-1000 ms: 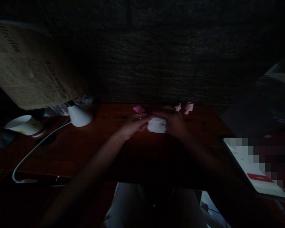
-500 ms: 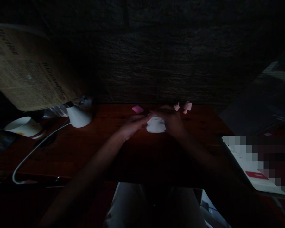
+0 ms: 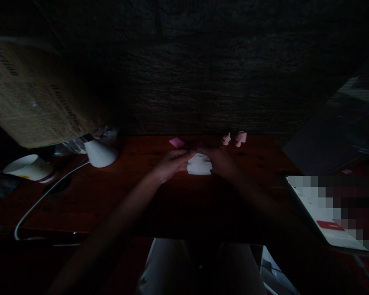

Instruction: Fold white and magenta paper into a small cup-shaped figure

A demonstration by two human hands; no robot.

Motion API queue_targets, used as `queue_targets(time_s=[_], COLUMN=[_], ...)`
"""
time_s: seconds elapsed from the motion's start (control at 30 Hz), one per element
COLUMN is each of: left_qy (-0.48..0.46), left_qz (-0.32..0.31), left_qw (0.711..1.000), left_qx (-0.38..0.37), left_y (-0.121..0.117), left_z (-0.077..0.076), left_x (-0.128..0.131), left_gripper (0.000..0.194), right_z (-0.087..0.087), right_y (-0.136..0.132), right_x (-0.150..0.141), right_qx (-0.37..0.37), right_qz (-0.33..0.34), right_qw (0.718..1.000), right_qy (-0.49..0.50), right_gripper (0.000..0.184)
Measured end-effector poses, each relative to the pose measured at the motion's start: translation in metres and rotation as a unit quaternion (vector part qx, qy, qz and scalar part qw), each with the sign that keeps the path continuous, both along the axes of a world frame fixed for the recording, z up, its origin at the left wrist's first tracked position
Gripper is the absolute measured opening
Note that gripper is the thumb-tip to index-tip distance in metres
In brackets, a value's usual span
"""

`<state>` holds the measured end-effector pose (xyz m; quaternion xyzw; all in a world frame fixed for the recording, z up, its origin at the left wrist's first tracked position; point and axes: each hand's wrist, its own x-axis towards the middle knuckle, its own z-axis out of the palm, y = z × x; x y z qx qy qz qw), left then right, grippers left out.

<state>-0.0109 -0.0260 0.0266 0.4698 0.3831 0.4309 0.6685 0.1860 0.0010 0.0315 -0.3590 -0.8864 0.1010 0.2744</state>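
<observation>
Left hand (image 3: 171,164) and right hand (image 3: 221,162) grip crumpled white piece (image 3: 199,165) | pink piece (image 3: 176,142) near | light, even pressure should suit

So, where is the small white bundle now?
In the head view, the white bundle is near the middle, held between left hand and right hand, right of the pink diamond-shaped piece.

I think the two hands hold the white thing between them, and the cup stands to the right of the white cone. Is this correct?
Not quite: the head view shows the cup to the left of the white cone. The left hand and right hand do hold the white thing between them.
</observation>
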Motion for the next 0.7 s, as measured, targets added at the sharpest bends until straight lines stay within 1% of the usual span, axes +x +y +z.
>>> queue_targets(time_s=[0.1, 0.2, 0.37, 0.47, 0.57, 0.63, 0.7], left_qy=[0.005, 0.009, 0.009, 0.014, 0.014, 0.017, 0.027], left_qz=[0.001, 0.013, 0.048, 0.061, 0.031, -0.008, -0.031], left_qw=[1.0, 1.0, 0.999, 0.997, 0.998, 0.996, 0.992], left_qx=[0.002, 0.003, 0.023, 0.034, 0.053, 0.084, 0.117], left_y=[-0.0006, -0.0011, -0.0006, 0.0001, 0.0005, 0.0004, 0.0003], left_z=[0.0015, 0.0035, 0.0041, 0.0022, -0.0011, -0.0028, -0.0035], left_x=[0.0009, 0.0017, 0.0019, 0.0013, 0.0022, 0.004, 0.0058], left_gripper=[0.041, 0.039, 0.038, 0.036, 0.037, 0.043, 0.046], right_z=[0.0025, 0.0029, -0.0002, -0.0026, -0.0044, -0.0045, -0.0038], right_y=[0.0002, 0.0013, 0.0035, 0.005, 0.0067, 0.0073, 0.0072], right_x=[0.0019, 0.0026, 0.0015, 0.0028, 0.0053, 0.0066, 0.0069], right_qx=[-0.015, -0.021, 0.006, 0.0, -0.004, 0.0, 0.002], right_qz=[-0.054, -0.077, -0.05, -0.035, -0.049, -0.067, -0.081], right_qw=[0.998, 0.997, 0.998, 0.999, 0.998, 0.997, 0.995], right_qy=[-0.014, -0.014, 0.03, 0.027, 0.025, 0.039, 0.058], right_gripper=[0.075, 0.073, 0.078, 0.074, 0.073, 0.073, 0.073])
